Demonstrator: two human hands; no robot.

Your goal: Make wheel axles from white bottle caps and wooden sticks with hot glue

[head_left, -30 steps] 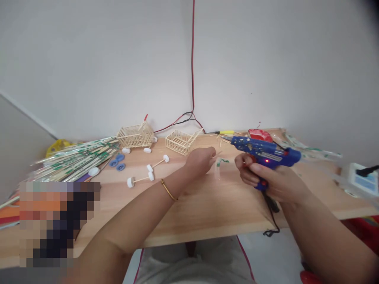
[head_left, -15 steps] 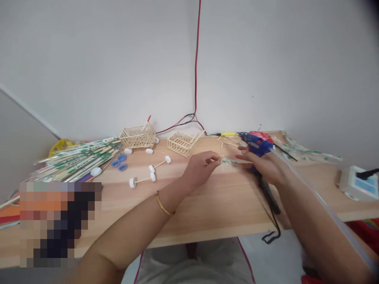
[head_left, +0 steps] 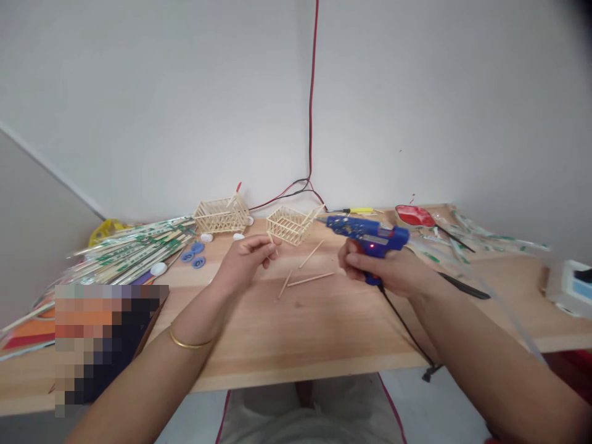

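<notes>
My right hand is wrapped round the handle of a blue hot glue gun, held above the table with its nozzle facing left and a red light lit. My left hand is closed, thumb and fingers pinching a short wooden stick. Between the hands, several loose wooden sticks lie on the tabletop. Just behind the left hand stands an open wooden-stick frame with slatted sides. A second, larger stick cart with white wheels stands farther left.
Packaged sticks are piled at the left, beside blue discs. A red dish, a yellow-handled tool and plastic wrappers lie at the back right. A white power box sits at the right edge. The glue gun's cord hangs over the front edge.
My right hand has closed round the glue gun and brought it left and up. My left hand has moved left, now pinching a stick. Loose sticks now show between the hands.
</notes>
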